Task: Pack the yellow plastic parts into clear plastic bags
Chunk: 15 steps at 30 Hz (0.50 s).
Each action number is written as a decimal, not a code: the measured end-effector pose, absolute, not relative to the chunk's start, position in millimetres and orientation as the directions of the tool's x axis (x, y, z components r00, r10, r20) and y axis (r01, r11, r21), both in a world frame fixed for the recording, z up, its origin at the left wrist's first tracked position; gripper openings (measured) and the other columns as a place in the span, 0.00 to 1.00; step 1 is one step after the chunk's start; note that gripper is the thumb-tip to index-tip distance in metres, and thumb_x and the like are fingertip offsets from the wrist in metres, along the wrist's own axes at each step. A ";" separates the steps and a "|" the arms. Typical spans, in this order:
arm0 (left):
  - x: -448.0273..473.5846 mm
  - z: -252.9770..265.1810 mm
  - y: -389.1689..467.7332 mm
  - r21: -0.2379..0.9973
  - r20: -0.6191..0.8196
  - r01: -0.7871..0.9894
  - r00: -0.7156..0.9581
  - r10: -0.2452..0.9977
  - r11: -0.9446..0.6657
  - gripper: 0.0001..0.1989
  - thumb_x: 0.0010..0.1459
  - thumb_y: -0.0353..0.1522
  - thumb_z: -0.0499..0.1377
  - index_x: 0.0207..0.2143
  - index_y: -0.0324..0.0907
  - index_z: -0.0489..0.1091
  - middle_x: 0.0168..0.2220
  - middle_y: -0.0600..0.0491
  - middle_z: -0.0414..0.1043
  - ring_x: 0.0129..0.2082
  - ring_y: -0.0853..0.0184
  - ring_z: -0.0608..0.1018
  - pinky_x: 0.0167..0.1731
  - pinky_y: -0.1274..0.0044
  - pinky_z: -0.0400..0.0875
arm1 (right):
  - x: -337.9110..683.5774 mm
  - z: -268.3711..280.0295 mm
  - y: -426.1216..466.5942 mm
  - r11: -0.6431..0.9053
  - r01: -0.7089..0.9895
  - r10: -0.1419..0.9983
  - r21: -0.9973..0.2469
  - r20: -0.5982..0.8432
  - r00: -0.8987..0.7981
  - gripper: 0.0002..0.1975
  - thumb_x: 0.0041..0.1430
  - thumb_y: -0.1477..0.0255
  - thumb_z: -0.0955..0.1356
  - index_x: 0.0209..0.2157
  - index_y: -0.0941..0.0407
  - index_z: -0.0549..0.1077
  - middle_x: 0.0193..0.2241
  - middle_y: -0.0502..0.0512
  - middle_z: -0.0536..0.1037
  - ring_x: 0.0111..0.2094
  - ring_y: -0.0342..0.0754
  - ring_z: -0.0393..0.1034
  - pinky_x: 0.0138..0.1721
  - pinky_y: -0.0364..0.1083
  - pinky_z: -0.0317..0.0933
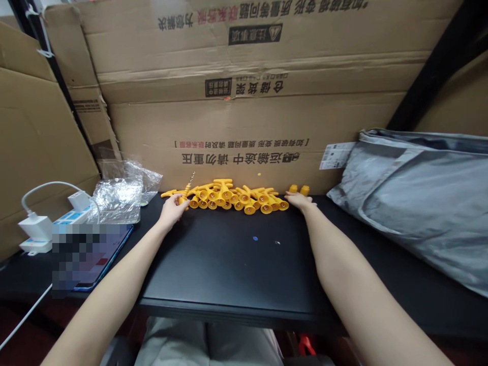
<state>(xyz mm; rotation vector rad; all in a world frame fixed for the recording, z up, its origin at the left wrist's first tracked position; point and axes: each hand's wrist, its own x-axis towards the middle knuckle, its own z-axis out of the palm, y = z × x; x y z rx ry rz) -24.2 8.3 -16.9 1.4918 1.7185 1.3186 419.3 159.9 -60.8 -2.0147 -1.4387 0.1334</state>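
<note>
Near the back of the black tabletop, my left hand is closed on a yellow tool with a twisted shaft. A thin silvery spiral tip points up from it. Just right of this hand lies a pile of yellow T-handled pieces with flared, cup-like ends facing me. At the pile's right end, my right hand has its fingers curled at two short yellow cylindrical pieces. Its fingertips are partly hidden, so the exact grip is unclear.
A large cardboard sheet stands behind the pile. Plugged chargers on a power strip, a phone-like device and clear plastic packaging are at left. A grey bag fills the right. A small blue disc lies in front.
</note>
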 end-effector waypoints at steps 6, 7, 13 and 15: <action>-26.0 -21.2 13.3 0.796 0.356 0.586 -0.246 0.902 -0.154 0.20 0.46 0.38 0.62 0.42 0.38 0.72 0.24 0.55 0.69 0.24 0.70 0.71 0.27 0.79 0.65 | 409.3 -54.5 154.4 -0.265 0.727 0.879 -0.634 0.151 0.452 0.18 0.49 0.65 0.66 0.43 0.54 0.75 0.56 0.67 0.62 0.57 0.69 0.51 0.52 0.69 0.43; -25.8 -21.2 13.1 0.784 0.373 0.597 -0.235 0.897 -0.170 0.20 0.47 0.38 0.61 0.42 0.38 0.72 0.25 0.55 0.70 0.25 0.70 0.72 0.29 0.79 0.66 | 406.6 -53.3 151.8 -0.248 0.715 0.872 -0.653 0.171 0.458 0.18 0.48 0.65 0.67 0.43 0.54 0.75 0.56 0.67 0.63 0.57 0.69 0.51 0.52 0.69 0.44; -21.6 -16.3 3.1 0.645 0.468 0.733 -0.157 0.870 -0.215 0.18 0.48 0.37 0.60 0.43 0.41 0.72 0.27 0.55 0.73 0.27 0.68 0.73 0.33 0.78 0.66 | 381.0 -40.4 124.0 -0.228 0.590 0.722 -0.774 0.273 0.636 0.15 0.50 0.64 0.66 0.40 0.53 0.73 0.45 0.61 0.68 0.51 0.60 0.60 0.52 0.65 0.48; -20.1 -14.6 -1.0 0.564 0.513 0.790 -0.105 0.852 -0.242 0.17 0.49 0.36 0.59 0.43 0.43 0.71 0.27 0.55 0.73 0.27 0.68 0.73 0.33 0.78 0.66 | 372.3 -34.4 114.9 -0.185 0.569 0.687 -0.801 0.308 0.658 0.11 0.52 0.67 0.64 0.38 0.54 0.70 0.42 0.59 0.69 0.49 0.57 0.62 0.51 0.63 0.51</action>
